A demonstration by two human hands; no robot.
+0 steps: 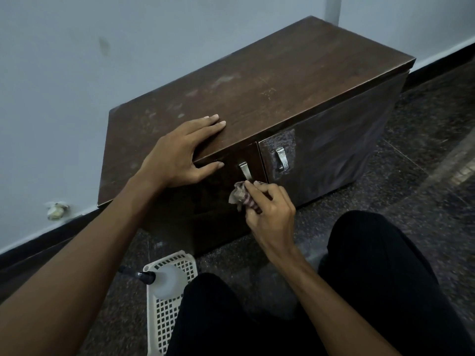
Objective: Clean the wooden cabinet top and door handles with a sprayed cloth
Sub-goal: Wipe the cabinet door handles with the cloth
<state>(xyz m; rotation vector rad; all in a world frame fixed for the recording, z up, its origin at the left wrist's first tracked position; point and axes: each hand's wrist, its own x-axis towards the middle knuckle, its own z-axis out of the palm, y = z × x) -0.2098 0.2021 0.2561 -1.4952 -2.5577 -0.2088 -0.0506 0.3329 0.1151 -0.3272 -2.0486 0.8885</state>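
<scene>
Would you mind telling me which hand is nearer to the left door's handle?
Right. The right hand holds the cloth at the lower end of the handle; the left hand rests on the cabinet top edge, apart, to the handle's left.

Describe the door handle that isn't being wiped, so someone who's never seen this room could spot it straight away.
Find the dark wooden cabinet against the pale wall and look at its front, where two doors meet. The handle is the metal one on the right-hand door, just past that seam. Unlike the other handle, it has no cloth held against it.
</scene>
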